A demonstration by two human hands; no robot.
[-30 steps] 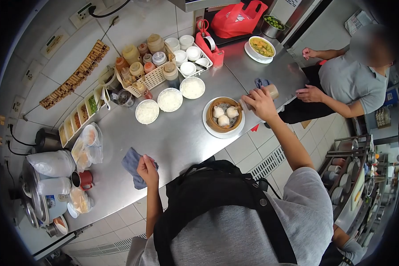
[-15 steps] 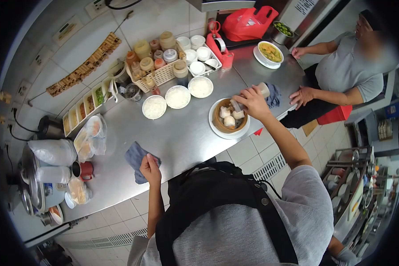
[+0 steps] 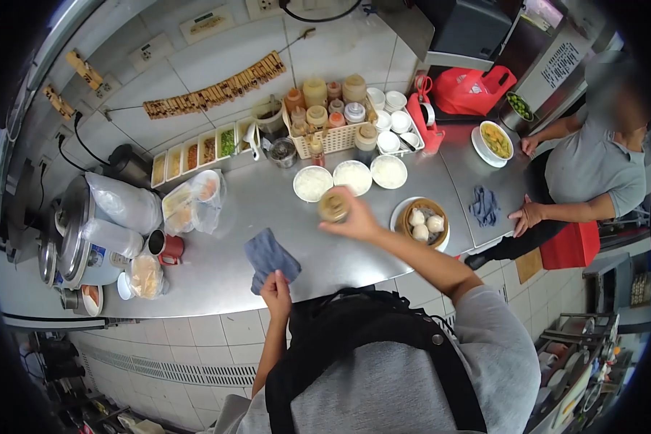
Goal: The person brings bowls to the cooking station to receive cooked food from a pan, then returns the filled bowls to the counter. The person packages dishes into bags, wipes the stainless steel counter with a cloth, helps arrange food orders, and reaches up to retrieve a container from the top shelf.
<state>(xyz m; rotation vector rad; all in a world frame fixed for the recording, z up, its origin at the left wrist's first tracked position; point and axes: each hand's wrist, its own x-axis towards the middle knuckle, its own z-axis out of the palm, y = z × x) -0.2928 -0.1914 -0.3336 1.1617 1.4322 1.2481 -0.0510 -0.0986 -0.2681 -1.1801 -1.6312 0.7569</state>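
blue cloths point(image 3: 271, 253), two; one bottle point(image 3: 333, 207) in right hand point(image 3: 359, 220)

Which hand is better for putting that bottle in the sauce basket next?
Probably the right hand: it holds the bottle and is nearer the basket, with only the rice bowls between. The left hand is farther off, by the blue cloth.

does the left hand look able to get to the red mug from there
Probably yes: beyond the blue cloth at the left hand, bare counter leads to the red mug.
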